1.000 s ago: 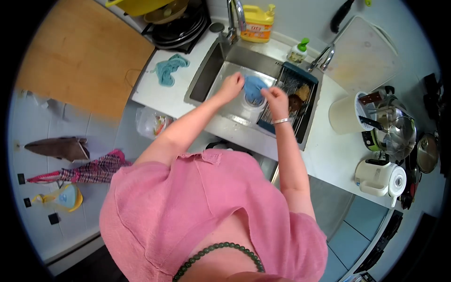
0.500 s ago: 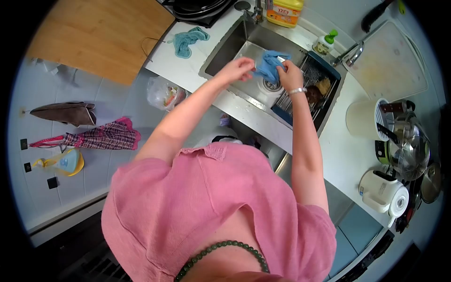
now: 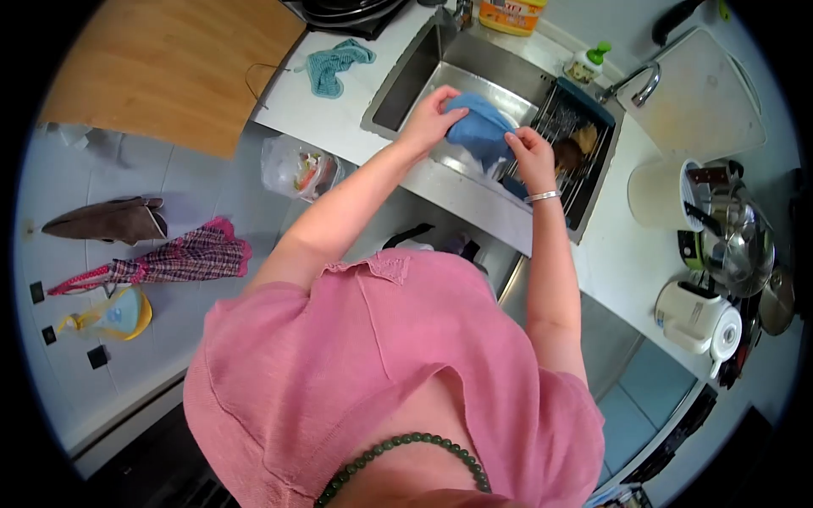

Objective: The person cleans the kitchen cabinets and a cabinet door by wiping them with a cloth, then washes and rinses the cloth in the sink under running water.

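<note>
A blue cloth [image 3: 477, 129] is stretched between my two hands over the sink [image 3: 404, 89]. My left hand [image 3: 430, 125] pinches its upper left edge, thumb and fingers closed. At the cloth's right edge, my right hand [image 3: 533, 155] grips it between thumb and fingertips. The cloth hangs down in folds toward the sink's front side and hides part of the basin and the drain. Just right of my right hand is a drain rack [image 3: 584, 182] set in the sink, with a brown scrubber-like item [image 3: 566, 155] in it.
Left of the sink lies a teal rag [image 3: 332, 66] on the white counter. Behind stand a yellow detergent jug [image 3: 511, 15] and a green-topped pump bottle [image 3: 588, 63]. A white utensil holder [image 3: 659, 195] and a kettle [image 3: 688, 315] stand at right. A bag of scraps [image 3: 298, 169] hangs below the counter.
The blue cloth went from bunched up to spread out. My left hand moved onto its left edge and took hold; my right hand shifted slightly toward me.
</note>
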The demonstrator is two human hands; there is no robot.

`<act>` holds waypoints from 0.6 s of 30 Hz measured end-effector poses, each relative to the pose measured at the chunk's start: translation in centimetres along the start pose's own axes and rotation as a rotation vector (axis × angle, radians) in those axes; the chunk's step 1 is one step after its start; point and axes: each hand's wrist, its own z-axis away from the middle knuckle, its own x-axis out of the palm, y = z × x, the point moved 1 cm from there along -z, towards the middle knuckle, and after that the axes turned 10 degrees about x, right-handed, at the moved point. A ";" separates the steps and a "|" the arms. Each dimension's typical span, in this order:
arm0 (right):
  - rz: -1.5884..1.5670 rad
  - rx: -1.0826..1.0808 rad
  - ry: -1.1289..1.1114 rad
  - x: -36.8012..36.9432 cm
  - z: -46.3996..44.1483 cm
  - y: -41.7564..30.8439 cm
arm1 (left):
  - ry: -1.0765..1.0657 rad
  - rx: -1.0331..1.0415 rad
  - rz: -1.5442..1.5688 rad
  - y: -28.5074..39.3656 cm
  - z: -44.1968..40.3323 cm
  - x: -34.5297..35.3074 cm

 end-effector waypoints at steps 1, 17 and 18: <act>-0.012 0.002 0.038 -0.2 0.4 0.4 | -0.034 0.040 -0.018 0.9 0.3 -0.2; -0.505 0.012 0.846 0.9 19.0 0.1 | -0.420 -0.266 0.025 0.6 7.8 -7.5; -0.503 0.027 0.926 0.6 20.2 1.2 | -0.425 -0.263 0.028 0.6 8.1 -8.8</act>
